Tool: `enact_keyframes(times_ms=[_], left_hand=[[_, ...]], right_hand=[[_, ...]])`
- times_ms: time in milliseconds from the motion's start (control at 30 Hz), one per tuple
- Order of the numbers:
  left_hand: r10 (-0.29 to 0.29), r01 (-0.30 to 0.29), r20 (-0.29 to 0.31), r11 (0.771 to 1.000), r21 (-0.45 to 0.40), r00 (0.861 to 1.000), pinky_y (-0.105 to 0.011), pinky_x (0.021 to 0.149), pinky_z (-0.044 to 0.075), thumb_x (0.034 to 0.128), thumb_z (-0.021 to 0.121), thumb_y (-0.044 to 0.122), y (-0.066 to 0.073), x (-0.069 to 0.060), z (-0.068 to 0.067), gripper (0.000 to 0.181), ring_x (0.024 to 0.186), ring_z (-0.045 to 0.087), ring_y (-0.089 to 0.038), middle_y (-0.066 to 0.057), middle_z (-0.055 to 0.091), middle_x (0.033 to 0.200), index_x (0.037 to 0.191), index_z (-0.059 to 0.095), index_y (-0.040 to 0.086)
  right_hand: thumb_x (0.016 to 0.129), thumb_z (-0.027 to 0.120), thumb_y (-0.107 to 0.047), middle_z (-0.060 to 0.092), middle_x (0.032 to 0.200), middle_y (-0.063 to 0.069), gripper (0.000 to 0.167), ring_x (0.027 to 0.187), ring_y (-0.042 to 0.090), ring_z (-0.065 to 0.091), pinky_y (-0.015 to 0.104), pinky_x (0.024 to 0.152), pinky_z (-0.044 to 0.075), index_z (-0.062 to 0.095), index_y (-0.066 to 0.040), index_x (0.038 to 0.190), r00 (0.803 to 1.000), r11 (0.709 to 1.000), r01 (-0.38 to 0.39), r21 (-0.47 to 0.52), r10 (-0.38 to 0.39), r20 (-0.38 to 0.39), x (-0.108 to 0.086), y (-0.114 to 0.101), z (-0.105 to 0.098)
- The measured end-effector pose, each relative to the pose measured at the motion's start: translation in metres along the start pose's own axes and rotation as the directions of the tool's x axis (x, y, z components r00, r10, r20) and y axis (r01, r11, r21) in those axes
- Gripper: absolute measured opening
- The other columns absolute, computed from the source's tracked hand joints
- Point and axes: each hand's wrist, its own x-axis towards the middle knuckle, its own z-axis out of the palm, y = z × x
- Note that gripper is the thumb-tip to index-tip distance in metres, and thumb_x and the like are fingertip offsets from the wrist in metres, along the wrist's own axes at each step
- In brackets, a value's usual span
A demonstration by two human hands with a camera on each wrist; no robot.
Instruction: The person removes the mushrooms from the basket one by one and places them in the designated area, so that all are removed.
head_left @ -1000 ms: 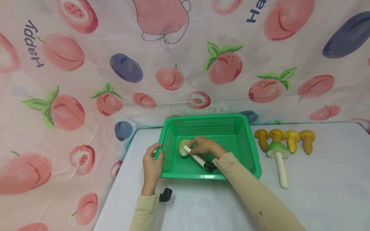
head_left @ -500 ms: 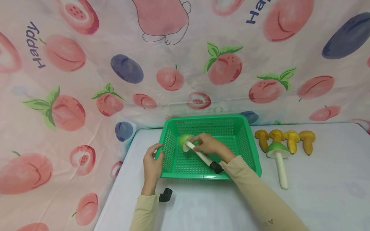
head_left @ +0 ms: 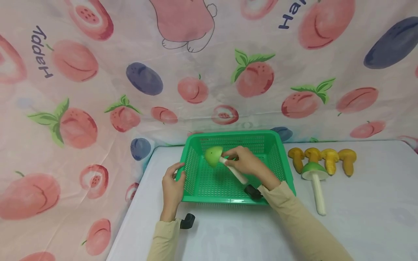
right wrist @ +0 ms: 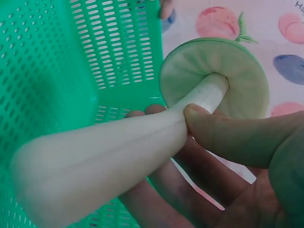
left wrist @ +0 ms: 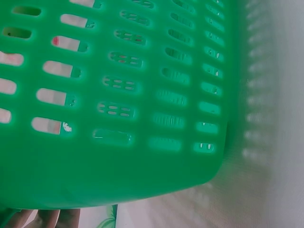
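Observation:
A model mushroom with a green cap (head_left: 213, 156) and a long white stem (right wrist: 99, 161) is held up inside the green basket (head_left: 209, 199). My right hand (head_left: 243, 160) pinches its stem just below the cap, thumb on one side and fingers beneath, as the right wrist view shows. The cap points to the left and the stem slants down to the right. At the basket's left rim, my left hand (head_left: 173, 186) grips the edge. In the left wrist view the basket's perforated wall fills most of the picture, with a few fingertips (left wrist: 47, 219) at its lower edge.
Right of the basket, several yellow-brown mushrooms (head_left: 347, 161) lie in a row on the white table (head_left: 369, 210). Another green-capped mushroom (head_left: 316, 188) lies in front of them, its cap against one. Behind the table hangs a fruit-print cloth (head_left: 202, 61).
My right hand has lifted the green-capped mushroom off the basket floor and moved it slightly to the right, tipping its cap upward. My left hand stays at the rim.

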Motion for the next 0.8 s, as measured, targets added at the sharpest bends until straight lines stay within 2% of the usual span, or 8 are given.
enact_keyframes(times_ms=[233, 400, 567, 800], left_hand=[[0.009, -0.009, 0.001, 1.0, 0.006, 1.0, -0.047, 0.089, 0.053, 0.0957, 0.061, 0.004, 0.0, -0.001, 0.0, 0.03, 0.102, 0.064, -0.031, -0.011, 0.058, 0.137, 0.125, 0.068, 0.008], [0.015, -0.015, -0.002, 1.0, -0.001, 1.0, -0.051, 0.096, 0.05, 0.0955, 0.06, 0.002, -0.002, 0.0, -0.001, 0.031, 0.105, 0.062, -0.033, -0.013, 0.057, 0.138, 0.125, 0.067, 0.007], [0.006, -0.006, 0.007, 1.0, -0.025, 1.0, -0.048, 0.099, 0.049, 0.0958, 0.061, 0.004, -0.001, 0.0, -0.001, 0.03, 0.107, 0.061, -0.031, -0.011, 0.057, 0.138, 0.125, 0.068, 0.007], [0.001, 0.0, 0.001, 1.0, -0.013, 1.0, -0.047, 0.101, 0.048, 0.0953, 0.061, 0.003, 0.001, 0.0, 0.0, 0.03, 0.111, 0.061, -0.03, -0.011, 0.058, 0.137, 0.124, 0.068, 0.007]], right_hand=[[0.097, 0.062, -0.008, 0.071, 0.112, 0.023, 0.034, 0.095, 0.029, 0.072, 0.037, 0.075, 0.06, 0.063, 0.004, 0.13, 0.999, 0.998, 0.023, 0.054, -0.021, -0.045, -0.013, 0.0, -0.009], [0.097, 0.063, -0.011, 0.072, 0.11, 0.021, 0.036, 0.094, 0.028, 0.073, 0.036, 0.075, 0.06, 0.063, 0.003, 0.13, 0.997, 0.998, 0.031, 0.052, -0.027, -0.072, -0.022, 0.0, -0.017], [0.097, 0.065, -0.014, 0.072, 0.11, 0.021, 0.038, 0.096, 0.029, 0.072, 0.037, 0.075, 0.06, 0.062, 0.003, 0.131, 0.993, 0.999, 0.021, 0.037, -0.016, -0.115, -0.032, 0.0, -0.024], [0.097, 0.064, -0.014, 0.07, 0.113, 0.024, 0.039, 0.1, 0.033, 0.071, 0.038, 0.076, 0.06, 0.062, 0.006, 0.13, 0.989, 0.999, 0.021, 0.024, -0.017, -0.145, -0.045, 0.004, -0.034]])
